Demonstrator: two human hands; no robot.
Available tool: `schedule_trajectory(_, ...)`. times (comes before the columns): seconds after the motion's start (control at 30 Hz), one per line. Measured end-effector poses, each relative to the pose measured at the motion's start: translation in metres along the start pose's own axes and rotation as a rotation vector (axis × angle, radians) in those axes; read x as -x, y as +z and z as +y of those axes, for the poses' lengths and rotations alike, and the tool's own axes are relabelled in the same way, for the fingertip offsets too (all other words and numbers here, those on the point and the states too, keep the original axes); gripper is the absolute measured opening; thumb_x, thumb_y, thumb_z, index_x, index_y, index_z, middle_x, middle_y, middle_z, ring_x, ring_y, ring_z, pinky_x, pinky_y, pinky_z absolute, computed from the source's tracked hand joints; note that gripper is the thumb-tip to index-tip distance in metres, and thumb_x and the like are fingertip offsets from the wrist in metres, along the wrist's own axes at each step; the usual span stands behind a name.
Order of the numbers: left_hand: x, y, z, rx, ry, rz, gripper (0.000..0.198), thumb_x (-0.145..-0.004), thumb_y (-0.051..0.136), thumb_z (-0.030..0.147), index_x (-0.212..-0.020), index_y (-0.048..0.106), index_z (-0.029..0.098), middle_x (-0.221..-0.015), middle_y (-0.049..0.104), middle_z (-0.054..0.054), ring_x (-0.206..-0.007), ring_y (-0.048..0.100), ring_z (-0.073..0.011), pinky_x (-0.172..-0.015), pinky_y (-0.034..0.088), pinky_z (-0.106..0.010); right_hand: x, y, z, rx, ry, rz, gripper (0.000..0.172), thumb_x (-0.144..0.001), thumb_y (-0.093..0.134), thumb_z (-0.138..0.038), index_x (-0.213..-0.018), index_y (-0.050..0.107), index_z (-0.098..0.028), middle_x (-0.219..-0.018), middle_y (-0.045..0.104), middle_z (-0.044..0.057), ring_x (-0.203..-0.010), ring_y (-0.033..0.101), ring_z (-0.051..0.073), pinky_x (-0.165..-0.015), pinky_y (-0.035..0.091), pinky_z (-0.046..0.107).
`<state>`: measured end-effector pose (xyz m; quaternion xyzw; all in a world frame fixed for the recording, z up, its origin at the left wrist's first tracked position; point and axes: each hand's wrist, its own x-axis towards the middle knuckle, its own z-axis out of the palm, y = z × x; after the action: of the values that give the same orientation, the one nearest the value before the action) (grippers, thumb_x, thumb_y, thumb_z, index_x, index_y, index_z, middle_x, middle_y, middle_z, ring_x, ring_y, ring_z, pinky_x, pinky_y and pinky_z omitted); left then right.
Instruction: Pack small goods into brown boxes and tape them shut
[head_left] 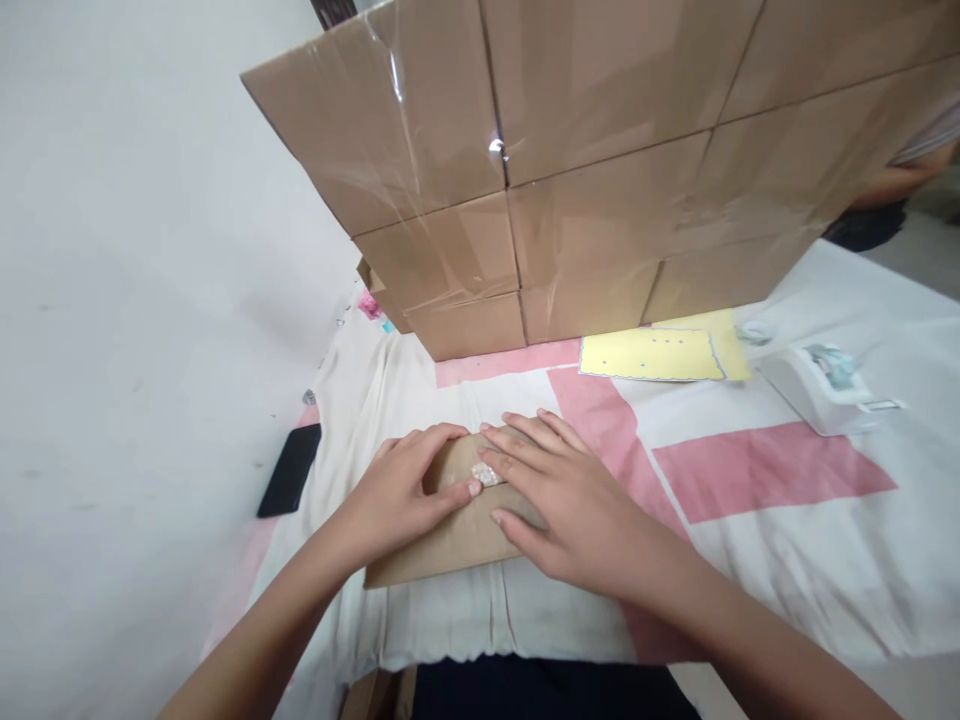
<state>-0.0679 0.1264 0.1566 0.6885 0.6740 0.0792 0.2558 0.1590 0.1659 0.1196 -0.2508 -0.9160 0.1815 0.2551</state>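
A flat piece of brown cardboard [442, 540] lies on the cloth in front of me, tilted a little. My left hand [409, 490] rests on its left side, fingers stretched over the far edge and thumb pointing inward. My right hand [562, 490] lies across its right part with fingers spread. Between the two hands sits a small, shiny, whitish see-through piece [487, 474], perhaps crumpled plastic; my left thumb tip touches its near edge. My right fingers hide some of the cardboard.
Behind stands a tall stack of taped cardboard boxes [600, 200]. A yellow sheet [652, 355] and a white tape dispenser [814, 390] lie at the right on the pink-and-white cloth [772, 470]. A black phone [291, 470] is by the wall. Another person's arm [911, 178] shows far right.
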Motion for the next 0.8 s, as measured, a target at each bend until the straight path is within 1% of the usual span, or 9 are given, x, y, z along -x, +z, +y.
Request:
schedule_trajectory(0.1,-0.001,0.0,-0.002,0.003,-0.004,0.007,0.05,-0.088,0.059,0.061,-0.13,0.05,0.035,-0.133,0.064,-0.001,-0.118,0.058,-0.0276,-0.108,0.035,-0.052,0.0,-0.002,-0.001,-0.041,0.005,-0.012,0.048,-0.097,0.055,-0.036,-0.141,0.059,-0.017,-0.153,0.054,0.009,-0.147,0.04,0.031,-0.123,0.029,0.056)
schedule_trajectory(0.23,-0.003,-0.001,-0.001,0.035,0.032,0.004,0.048,-0.087,0.061,0.058,-0.127,0.053,0.032,-0.128,0.066,-0.003,-0.114,0.06,-0.0265,-0.107,0.038,-0.05,0.003,0.0,0.001,-0.125,0.047,0.023,0.035,-0.096,0.057,-0.031,-0.129,0.065,-0.021,-0.15,0.057,0.007,-0.147,0.039,0.03,-0.123,0.026,0.058)
schedule_trajectory(0.33,-0.002,-0.002,0.001,0.045,0.027,0.028,0.047,-0.086,0.061,0.058,-0.125,0.055,0.032,-0.126,0.067,-0.002,-0.113,0.06,-0.0261,-0.106,0.038,-0.049,0.008,0.001,0.011,-0.208,0.066,0.073,0.037,-0.091,0.062,-0.028,-0.127,0.064,-0.022,-0.155,0.05,0.01,-0.152,0.029,0.033,-0.12,0.029,0.062)
schedule_trajectory(0.43,0.0,-0.001,0.004,0.058,0.006,0.05,0.044,-0.086,0.062,0.057,-0.123,0.057,0.033,-0.125,0.068,0.0,-0.113,0.06,-0.0258,-0.107,0.038,-0.049,0.011,0.0,0.028,-0.275,-0.095,-0.011,0.053,-0.084,0.069,-0.033,-0.135,0.059,-0.023,-0.159,0.042,0.011,-0.154,0.02,0.036,-0.118,0.032,0.063)
schedule_trajectory(0.5,0.001,-0.001,0.006,0.072,0.013,0.053,0.041,-0.086,0.063,0.055,-0.121,0.059,0.033,-0.123,0.069,0.0,-0.112,0.061,-0.0257,-0.107,0.039,-0.05,0.01,0.0,0.039,-0.287,-0.212,-0.058,0.06,-0.08,0.071,-0.036,-0.137,0.059,-0.024,-0.156,0.046,0.011,-0.152,0.023,0.037,-0.118,0.032,0.063)
schedule_trajectory(0.57,0.0,-0.001,0.004,0.092,0.029,0.055,0.042,-0.084,0.065,0.056,-0.119,0.061,0.033,-0.123,0.069,0.0,-0.112,0.062,-0.0258,-0.104,0.043,-0.048,0.008,0.001,0.047,-0.282,-0.274,-0.043,0.059,-0.079,0.071,-0.037,-0.136,0.06,-0.024,-0.151,0.052,0.01,-0.149,0.029,0.037,-0.117,0.034,0.061)
schedule_trajectory(0.67,-0.009,-0.01,-0.021,0.105,-0.01,0.191,0.046,-0.082,0.067,0.061,-0.118,0.062,0.033,-0.123,0.07,0.0,-0.112,0.065,-0.0235,-0.098,0.05,-0.039,0.004,0.005,0.05,-0.271,-0.298,0.009,0.056,-0.081,0.069,-0.038,-0.136,0.061,-0.025,-0.143,0.059,0.01,-0.145,0.036,0.036,-0.114,0.038,0.06)
schedule_trajectory(0.73,-0.018,-0.027,-0.058,0.063,-0.13,0.35,0.043,-0.089,0.06,0.06,-0.118,0.063,0.03,-0.118,0.072,-0.002,-0.107,0.067,-0.0208,-0.094,0.052,-0.034,0.003,0.007,0.05,-0.269,-0.296,0.028,0.056,-0.082,0.069,-0.039,-0.135,0.062,-0.025,-0.141,0.061,0.01,-0.143,0.038,0.036,-0.113,0.04,0.059)
schedule_trajectory(0.8,-0.029,-0.05,-0.107,-0.012,-0.302,0.463,0.038,-0.095,0.053,0.051,-0.118,0.063,0.022,-0.11,0.073,-0.007,-0.1,0.068,-0.0218,-0.093,0.053,-0.038,0.004,0.009,0.05,-0.266,-0.29,0.034,0.055,-0.082,0.07,-0.04,-0.134,0.062,-0.025,-0.141,0.061,0.01,-0.143,0.039,0.036,-0.112,0.041,0.059)
